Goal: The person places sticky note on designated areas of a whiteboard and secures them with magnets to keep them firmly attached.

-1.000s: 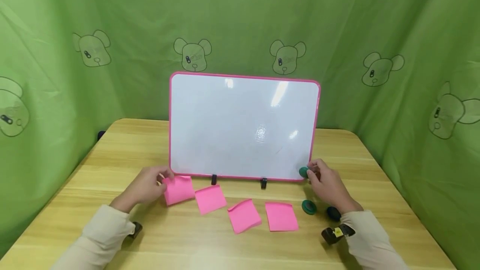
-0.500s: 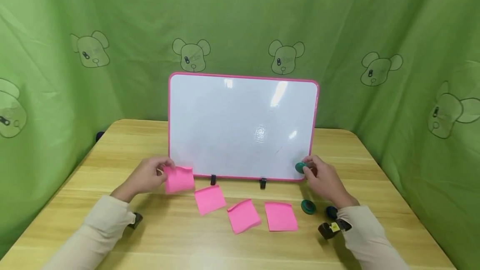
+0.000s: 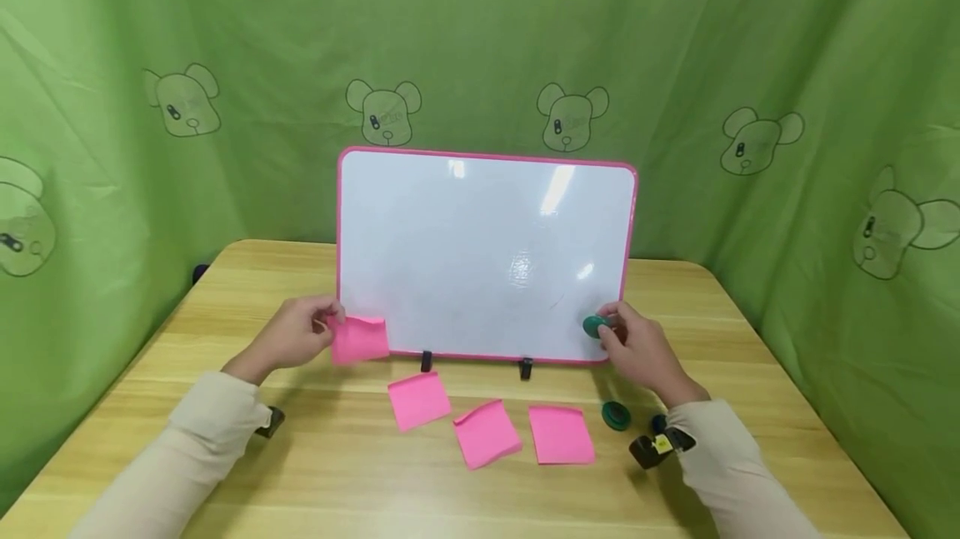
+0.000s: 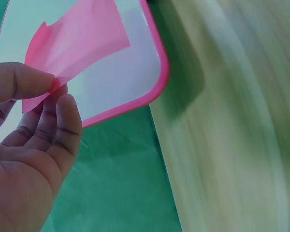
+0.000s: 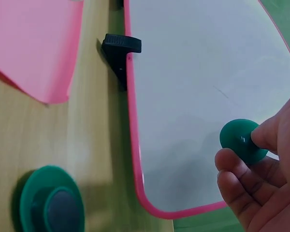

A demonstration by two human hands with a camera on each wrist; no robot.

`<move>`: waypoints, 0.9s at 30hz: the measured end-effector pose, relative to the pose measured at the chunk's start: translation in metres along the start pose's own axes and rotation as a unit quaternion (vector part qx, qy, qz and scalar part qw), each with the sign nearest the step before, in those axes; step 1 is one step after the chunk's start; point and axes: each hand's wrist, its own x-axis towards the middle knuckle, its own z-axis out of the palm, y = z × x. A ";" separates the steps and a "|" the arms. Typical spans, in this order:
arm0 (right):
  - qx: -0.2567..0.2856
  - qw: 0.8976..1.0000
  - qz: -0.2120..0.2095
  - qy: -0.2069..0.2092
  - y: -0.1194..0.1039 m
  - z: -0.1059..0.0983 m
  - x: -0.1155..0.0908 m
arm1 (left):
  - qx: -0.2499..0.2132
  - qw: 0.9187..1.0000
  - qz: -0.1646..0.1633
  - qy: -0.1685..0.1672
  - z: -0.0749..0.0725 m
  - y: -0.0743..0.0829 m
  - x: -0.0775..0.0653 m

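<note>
Since a second ago the left hand (image 3: 296,335) has lifted its pink note (image 3: 360,341) off the tabletop and up in front of the whiteboard's lower left corner, while the right hand (image 3: 641,351) has brought a green disc (image 3: 595,326) a little up and inward, before the lower right corner.

From the head view I see the whiteboard (image 3: 480,247), glossy enough to mirror the lights, framed in pink with rounded corners and standing on two black feet (image 3: 426,361). Three square notes (image 3: 562,435) with curled top edges lie on the wood-grained table (image 3: 480,506); near the right wrist are a second green disc (image 3: 616,416) and a dark blue disc (image 3: 658,424), partly covered. Green cloth (image 3: 480,22), softly creased and printed with bear heads, hangs behind.

The left wrist view shows what the head view hides: thumb and finger pinch the note's edge, the other fingers bent, the thin paper bowing. Whether it touches the board I cannot tell.

In the right wrist view, thumb and fingers pinch the smooth, domed disc; the second disc shows a dark round insert, and one foot a ridged top and wedge shape. A faint scratch-like line marks the board.
</note>
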 end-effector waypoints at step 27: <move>0.023 0.999 -0.024 0.017 -0.026 -0.006 0.026 | 0.006 1.000 -0.023 -0.018 -0.013 0.016 0.023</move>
